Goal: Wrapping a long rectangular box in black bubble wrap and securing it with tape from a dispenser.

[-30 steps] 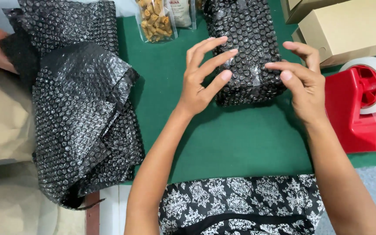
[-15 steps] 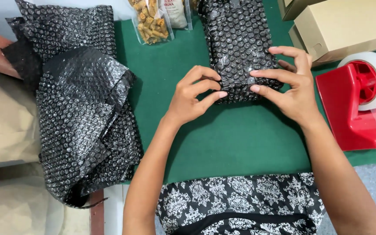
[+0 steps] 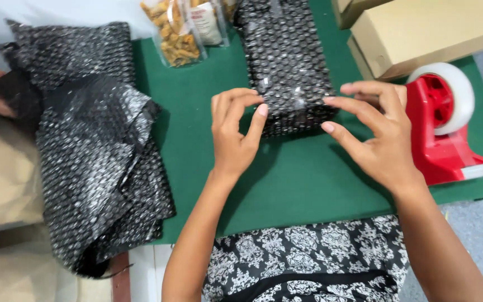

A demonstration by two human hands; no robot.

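A person's two bare hands work at the near end of a parcel wrapped in black bubble wrap [image 3: 286,61], which lies lengthwise on a green mat [image 3: 303,179] and runs away toward the far edge of the table. The left hand [image 3: 233,134] curls its fingers at the parcel's near left corner, fingertips touching the wrap; the right hand [image 3: 378,134] reaches in from the right with fingers spread, its tips at the near right corner. Neither hand closes around the parcel — both press lightly at its end, and whether a strip of tape sits between the fingers cannot be told. Just right of the right hand stands a red tape dispenser [image 3: 445,131] with a white roll. A loose heap of black bubble wrap [image 3: 90,151] lies to the left, clear snack pouches [image 3: 183,31] at the far side and tan cardboard boxes [image 3: 426,31] at the far right.
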